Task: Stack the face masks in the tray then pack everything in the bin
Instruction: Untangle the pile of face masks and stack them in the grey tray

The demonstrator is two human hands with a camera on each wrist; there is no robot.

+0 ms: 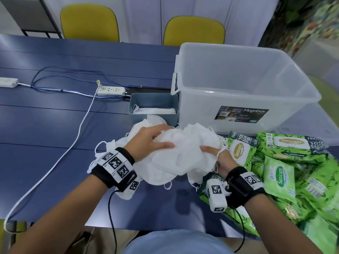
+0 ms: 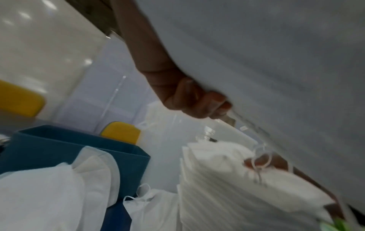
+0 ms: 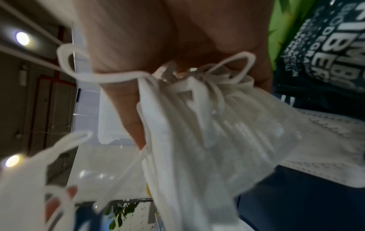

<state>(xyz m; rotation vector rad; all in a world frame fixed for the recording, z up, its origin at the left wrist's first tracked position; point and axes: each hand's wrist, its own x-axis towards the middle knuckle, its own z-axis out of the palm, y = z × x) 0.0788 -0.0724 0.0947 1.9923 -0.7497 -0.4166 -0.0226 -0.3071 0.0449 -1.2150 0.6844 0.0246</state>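
A thick bundle of white face masks (image 1: 183,151) is held just above the blue table between both hands. My left hand (image 1: 152,142) lies over its top left, fingers (image 2: 197,103) curled round the edge. My right hand (image 1: 220,156) grips the bundle's right end (image 3: 197,132) among tangled ear loops. More loose masks (image 1: 110,143) lie under my left wrist. The blue-grey tray (image 1: 154,97) stands just behind, with a few masks (image 1: 156,111) inside. The clear bin (image 1: 247,79) stands to its right, with nothing seen inside.
Several green wipes packs (image 1: 286,162) lie heaped at the right, under my right wrist. A power strip (image 1: 111,90) and cables (image 1: 69,143) cross the table at the left. Two yellow chairs (image 1: 89,22) stand behind the table. The table's near edge is close to my body.
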